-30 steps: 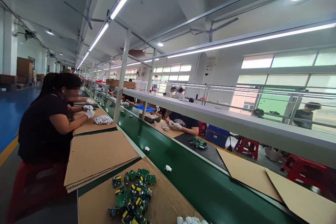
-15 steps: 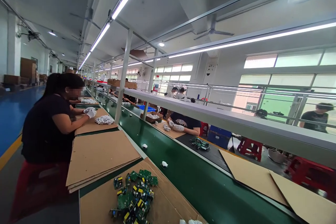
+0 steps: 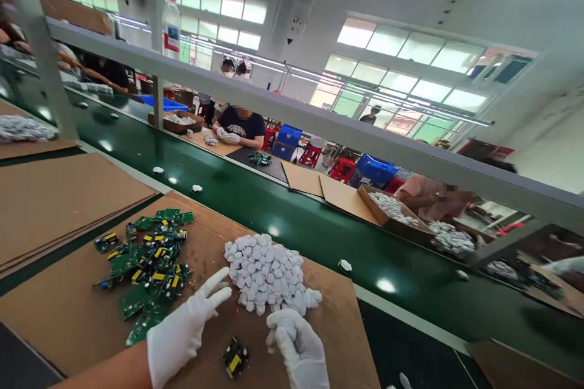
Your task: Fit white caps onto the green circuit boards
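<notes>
My left hand (image 3: 185,328), in a white glove, reaches over the cardboard sheet (image 3: 214,222) with its fingers stretched out and apart. Its fingertips are beside a heap of small rounded white pieces (image 3: 267,270). My right hand (image 3: 298,343), also gloved, has its fingers curled together at the near edge of that heap; what they hold, if anything, is hidden. Between my hands a single circuit board with a yellow part (image 3: 234,357) lies on the cardboard. A pile of green circuit boards (image 3: 152,255) with yellow and black components sits left of my left hand.
A green conveyor belt (image 3: 292,228) runs beyond the cardboard, carrying spaced white pieces (image 3: 345,265). Stacked cardboard sheets (image 3: 68,194) lie at left. A long shelf rail (image 3: 274,97) crosses above the belt. Across it, people in gloves sit by boxes of white pieces (image 3: 392,206).
The view has swung right and down. Both my gloved hands and the white heap have come into sight, where only a bit of white showed at the bottom edge.
</notes>
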Demonstrator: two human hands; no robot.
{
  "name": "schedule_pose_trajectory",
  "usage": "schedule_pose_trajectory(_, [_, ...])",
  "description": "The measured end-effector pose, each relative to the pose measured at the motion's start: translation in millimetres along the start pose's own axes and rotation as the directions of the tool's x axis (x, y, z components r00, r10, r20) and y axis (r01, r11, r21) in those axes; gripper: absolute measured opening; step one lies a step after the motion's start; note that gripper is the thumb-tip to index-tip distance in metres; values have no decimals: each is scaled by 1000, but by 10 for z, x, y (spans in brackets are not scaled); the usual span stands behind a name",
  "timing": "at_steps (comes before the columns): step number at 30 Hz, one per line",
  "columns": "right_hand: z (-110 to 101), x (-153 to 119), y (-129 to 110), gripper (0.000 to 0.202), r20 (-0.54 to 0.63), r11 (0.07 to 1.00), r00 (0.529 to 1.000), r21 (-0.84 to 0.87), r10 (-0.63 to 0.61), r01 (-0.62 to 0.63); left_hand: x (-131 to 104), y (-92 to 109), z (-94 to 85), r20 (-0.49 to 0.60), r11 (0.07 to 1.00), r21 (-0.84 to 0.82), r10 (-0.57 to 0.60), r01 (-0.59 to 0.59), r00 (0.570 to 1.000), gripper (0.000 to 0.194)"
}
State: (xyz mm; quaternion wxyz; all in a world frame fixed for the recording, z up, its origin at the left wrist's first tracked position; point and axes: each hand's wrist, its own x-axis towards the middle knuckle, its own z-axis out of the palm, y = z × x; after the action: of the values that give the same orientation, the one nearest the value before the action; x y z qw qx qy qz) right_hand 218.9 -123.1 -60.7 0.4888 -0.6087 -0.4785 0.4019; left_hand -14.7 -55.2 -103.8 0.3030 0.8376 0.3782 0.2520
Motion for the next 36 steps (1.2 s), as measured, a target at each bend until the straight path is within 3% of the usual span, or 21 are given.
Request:
schedule_pose_trajectory(3, [66,-45,118,30,39,996,997,57,60,-62,-40,10,-39,96,999,43,-37,33,995,74])
schedule_pose_trajectory(7, [144,-108,236,32,65,983,992,135,112,-120,-9,325,-91,257,989,148,-39,1,966,40])
schedule_pose_trajectory(10, [126,-187,271,42,56,976,991,172,124,-132,89,549,-53,346,972,236,-106,23,932,48])
schedule_pose_trajectory(13, [90,-249,254,48,99,961,987,234,125,-145,199,635,60,410,929,367,-115,-48,905,43])
schedule_pose_trajectory(16, [57,-263,207,48,150,916,973,338,174,-216,246,641,163,473,915,371,-38,-160,880,33])
schedule_pose_trajectory(18, [39,-255,186,52,137,896,967,364,217,-253,225,639,187,455,926,353,-45,-134,890,50])
schedule_pose_trajectory(20, [38,-251,197,57,93,895,965,360,245,-262,181,640,182,404,917,398,-140,-36,904,65])
schedule_pose_trajectory(22, [73,-262,254,61,-2,907,971,358,237,-221,144,650,171,363,875,483,-250,48,898,66])
schedule_pose_trajectory(25, [189,-291,414,67,-149,926,972,359,182,-119,145,692,173,352,834,549,-289,54,890,57])
schedule_pose_trajectory(30, [338,-277,628,77,-15,949,980,250,201,-191,213,752,167,341,861,505,-266,63,902,46])
schedule_pose_trajectory(36, [293,-217,529,15,-9,994,1000,-110,-14,13,199,701,152,309,891,445,-243,86,920,38])
